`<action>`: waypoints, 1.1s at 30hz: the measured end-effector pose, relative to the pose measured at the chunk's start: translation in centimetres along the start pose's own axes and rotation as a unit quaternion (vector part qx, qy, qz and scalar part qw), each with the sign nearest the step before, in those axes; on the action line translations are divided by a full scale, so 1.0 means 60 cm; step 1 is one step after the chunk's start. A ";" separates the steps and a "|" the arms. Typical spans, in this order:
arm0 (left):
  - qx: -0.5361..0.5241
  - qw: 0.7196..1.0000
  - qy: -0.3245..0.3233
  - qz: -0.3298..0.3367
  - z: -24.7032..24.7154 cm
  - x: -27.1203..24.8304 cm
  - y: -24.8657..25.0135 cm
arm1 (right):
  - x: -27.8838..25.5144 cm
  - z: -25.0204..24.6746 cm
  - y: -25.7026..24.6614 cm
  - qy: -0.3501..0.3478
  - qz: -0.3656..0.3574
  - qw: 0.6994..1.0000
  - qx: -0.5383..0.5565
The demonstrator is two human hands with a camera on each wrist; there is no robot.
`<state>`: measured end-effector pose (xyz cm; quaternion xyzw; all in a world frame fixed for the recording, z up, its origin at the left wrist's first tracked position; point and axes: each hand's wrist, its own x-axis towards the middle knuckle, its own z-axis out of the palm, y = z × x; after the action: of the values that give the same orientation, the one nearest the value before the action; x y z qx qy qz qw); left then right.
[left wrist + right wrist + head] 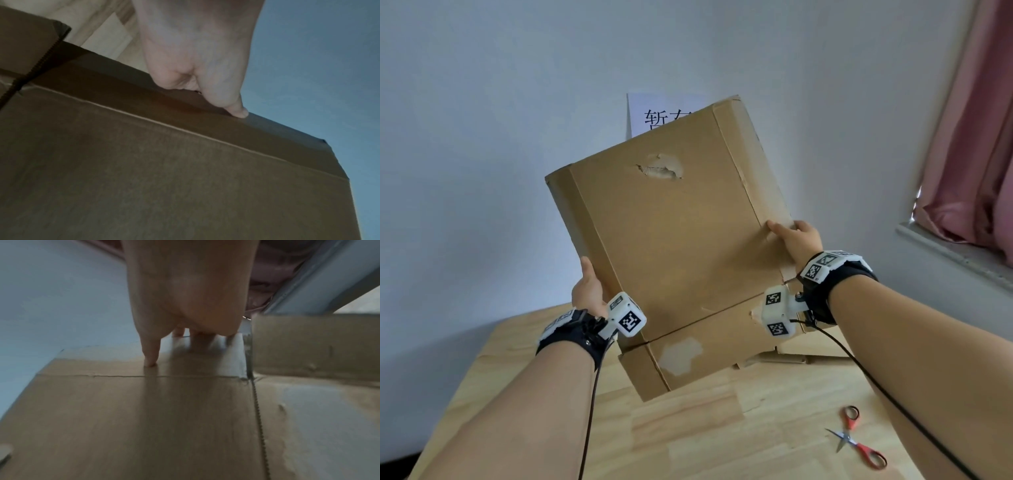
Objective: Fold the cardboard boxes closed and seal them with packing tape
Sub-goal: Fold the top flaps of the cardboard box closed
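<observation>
Hidden behind the lifted box

The large brown cardboard box covers most of the white printed paper sheet on the wall and the fingers of the left hand and right hand. The right wrist view is motion-blurred around the fingers. The pale wooden table runs off the bottom edge.

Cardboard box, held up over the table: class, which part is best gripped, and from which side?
Grip the cardboard box by its two long side edges, one hand from each side, as the left hand and right hand do. It is broad, flat and tilted, so opposite holds steady it.
</observation>
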<state>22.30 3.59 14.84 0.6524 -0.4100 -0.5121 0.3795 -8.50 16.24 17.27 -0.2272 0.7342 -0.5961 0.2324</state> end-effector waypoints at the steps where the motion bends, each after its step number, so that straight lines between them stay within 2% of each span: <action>1: -0.009 1.000 0.002 -0.018 0.004 0.006 0.000 | -0.001 0.004 -0.004 0.003 -0.008 1.000 0.005; 3: 0.002 0.998 0.003 -0.055 0.010 0.014 0.000 | 0.002 0.011 -0.010 0.013 -0.020 1.000 0.019; 7: 0.074 0.996 -0.019 -0.051 0.024 0.028 -0.010 | 0.000 0.028 -0.017 0.010 -0.044 0.999 0.019; 11: 0.146 0.988 -0.024 -0.035 0.027 0.050 0.001 | -0.014 0.050 -0.037 0.022 -0.091 0.991 -0.100; 14: 0.198 0.979 -0.024 0.041 0.026 0.054 0.026 | -0.022 0.073 -0.049 0.022 -0.144 0.971 -0.189; 17: 0.220 0.962 0.027 0.159 0.021 0.055 0.060 | -0.029 0.099 -0.055 0.017 -0.192 0.947 -0.259; 19: 0.259 0.931 0.063 0.251 0.013 0.047 0.087 | -0.029 0.114 -0.057 0.000 -0.201 0.942 -0.269; 22: 0.365 0.824 0.091 0.425 -0.003 0.030 0.133 | -0.035 0.139 -0.068 -0.028 -0.217 0.934 -0.284; 25: 0.451 0.710 0.041 0.539 -0.017 0.020 0.160 | -0.045 0.163 -0.072 -0.058 -0.234 0.917 -0.318; 27: 0.500 0.664 -0.028 0.556 -0.020 0.018 0.165 | -0.052 0.179 -0.075 -0.083 -0.252 0.901 -0.343; 29: 0.533 0.648 -0.094 0.535 -0.020 0.018 0.158 | -0.059 0.194 -0.077 -0.110 -0.269 0.884 -0.365; 33: 0.536 0.672 -0.154 0.487 -0.026 0.027 0.120 | -0.073 0.209 -0.057 -0.153 -0.276 0.867 -0.386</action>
<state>23.03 -0.47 21.13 0.3638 -0.9261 -0.0403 0.0914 2.83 8.63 18.67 -0.5804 0.7683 -0.2627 0.0623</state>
